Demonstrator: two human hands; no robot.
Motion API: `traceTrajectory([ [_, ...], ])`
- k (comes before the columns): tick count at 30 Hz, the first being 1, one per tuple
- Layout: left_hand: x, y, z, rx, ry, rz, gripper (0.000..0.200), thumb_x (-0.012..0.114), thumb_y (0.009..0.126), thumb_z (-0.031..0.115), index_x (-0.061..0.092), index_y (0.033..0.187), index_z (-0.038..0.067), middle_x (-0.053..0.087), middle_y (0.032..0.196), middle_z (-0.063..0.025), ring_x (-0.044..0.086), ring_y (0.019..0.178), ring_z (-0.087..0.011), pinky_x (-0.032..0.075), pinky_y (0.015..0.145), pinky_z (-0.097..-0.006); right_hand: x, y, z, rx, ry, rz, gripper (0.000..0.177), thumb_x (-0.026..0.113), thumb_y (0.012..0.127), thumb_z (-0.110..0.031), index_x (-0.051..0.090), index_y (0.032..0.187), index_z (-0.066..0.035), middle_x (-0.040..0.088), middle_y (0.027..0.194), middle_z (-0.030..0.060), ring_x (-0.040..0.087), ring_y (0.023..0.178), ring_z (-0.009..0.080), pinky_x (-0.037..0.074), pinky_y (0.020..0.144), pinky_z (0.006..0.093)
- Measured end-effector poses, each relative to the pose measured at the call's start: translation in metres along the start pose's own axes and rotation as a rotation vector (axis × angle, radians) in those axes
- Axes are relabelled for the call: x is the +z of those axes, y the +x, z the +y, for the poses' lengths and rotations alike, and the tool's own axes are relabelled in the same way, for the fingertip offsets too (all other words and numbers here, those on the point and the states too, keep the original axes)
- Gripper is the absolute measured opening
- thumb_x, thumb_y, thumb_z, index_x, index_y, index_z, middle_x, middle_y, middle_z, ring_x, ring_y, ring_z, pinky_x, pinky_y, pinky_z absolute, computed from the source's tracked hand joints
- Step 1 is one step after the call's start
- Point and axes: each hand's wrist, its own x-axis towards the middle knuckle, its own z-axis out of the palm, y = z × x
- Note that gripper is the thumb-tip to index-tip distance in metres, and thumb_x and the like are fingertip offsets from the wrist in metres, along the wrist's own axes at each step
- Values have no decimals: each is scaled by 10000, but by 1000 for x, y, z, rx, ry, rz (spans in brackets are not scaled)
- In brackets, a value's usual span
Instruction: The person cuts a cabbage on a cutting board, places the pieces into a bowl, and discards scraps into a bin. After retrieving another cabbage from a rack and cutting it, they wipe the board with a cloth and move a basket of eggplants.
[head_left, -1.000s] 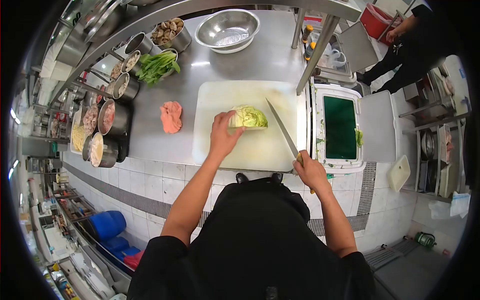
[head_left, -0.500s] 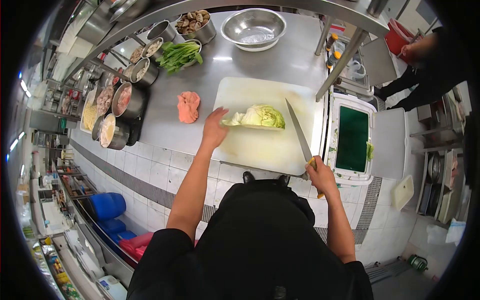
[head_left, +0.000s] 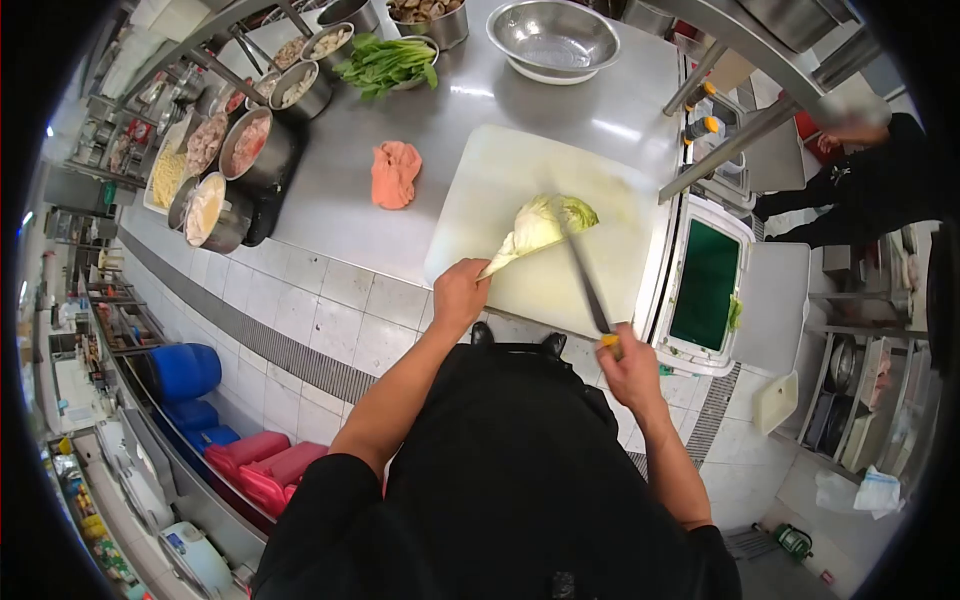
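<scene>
1 knife (head_left: 588, 282) moved over 1 cabbage (head_left: 533, 228) — L hand (head_left: 461, 296) @ end

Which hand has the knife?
The right hand: it grips the knife by its yellow handle. The left hand has no knife; it holds the pale, tapered end of the cabbage.

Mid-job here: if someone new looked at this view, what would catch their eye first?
Probably the pale green cabbage on the white cutting board, its narrow end in the left hand, with the knife in the right hand crossing over it, blade blurred. Next, the crumpled pink cloth on the steel counter left of the board, and the open bin's green interior to its right.
</scene>
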Motion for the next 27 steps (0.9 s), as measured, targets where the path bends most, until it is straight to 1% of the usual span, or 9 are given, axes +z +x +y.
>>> traceTrajectory([
  [9, -12, -11, -31, 170, 2, 84, 120, 648, 833, 88, 713, 928, 55, 663, 812, -150, 649, 769, -361, 530, 693, -444, 49, 21, -24, 21, -372, -238, 271, 575, 950, -266, 482, 1018, -21, 678, 776, 221, 660, 749, 444, 500, 689, 551],
  [14, -71, 9, 6, -96, 38, -199, 201, 663, 883, 221, 753, 861, 43, 662, 663, -154, 657, 632, -346, 518, 639, -435, 12, -12, -23, 164, 42, 28, 279, 602, 931, -237, 539, 1061, 1, 664, 713, 185, 646, 667, 416, 497, 610, 487],
  [15, -73, 20, 35, -97, 6, -390, 266, 679, 879, 232, 741, 1033, 25, 714, 829, -176, 699, 761, -308, 539, 716, -374, 19, -22, 9, 143, 155, 227, 273, 613, 933, -227, 558, 1092, -12, 624, 640, 148, 622, 570, 334, 470, 542, 431],
  [18, -45, 48, 106, 196, -306, -335, 513, 710, 847, 241, 605, 1316, 59, 668, 1171, -211, 639, 1116, -336, 494, 959, -341, -5, -35, 33, 368, 521, 456, 188, 602, 974, -197, 535, 1041, -35, 525, 594, 7, 485, 455, 95, 388, 415, 288],
  [20, -26, 74, 129, 306, -219, -290, 619, 724, 831, 240, 541, 1399, 78, 623, 1297, -214, 590, 1222, -352, 460, 1034, -340, -15, -46, 54, 446, 640, 557, 147, 588, 980, -189, 523, 1012, -60, 493, 599, -5, 467, 451, 83, 390, 406, 264],
  [22, -3, 90, 137, 320, 471, -222, 740, 726, 805, 255, 446, 1483, 160, 574, 1369, -179, 546, 1273, -330, 450, 1058, -441, -17, -58, 66, 479, 676, 588, 139, 587, 980, -186, 523, 1006, -65, 490, 606, -3, 460, 449, 82, 393, 404, 261],
  [23, 9, 105, 128, 336, 480, -224, 740, 726, 805, 255, 446, 1483, 160, 574, 1369, -179, 546, 1273, -330, 450, 1058, -441, -17, -63, 70, 501, 700, 604, 132, 585, 979, -184, 523, 1000, -70, 487, 613, -1, 454, 447, 80, 397, 402, 259],
  [26, 16, 158, 86, 176, 239, -581, 797, 754, 781, 237, 416, 1498, 151, 560, 1387, -167, 573, 1244, -339, 479, 1033, -460, -10, -77, 78, 538, 705, 501, 136, 589, 978, -179, 524, 1006, -62, 491, 618, 1, 453, 448, 80, 393, 401, 256],
  [27, 6, 170, 75, -61, -232, -755, 758, 748, 795, 235, 433, 1474, 120, 575, 1363, -164, 583, 1232, -339, 495, 1018, -465, -10, -80, 74, 523, 732, 449, 145, 599, 971, -175, 529, 1011, -55, 493, 620, 0, 454, 447, 84, 397, 406, 260],
])
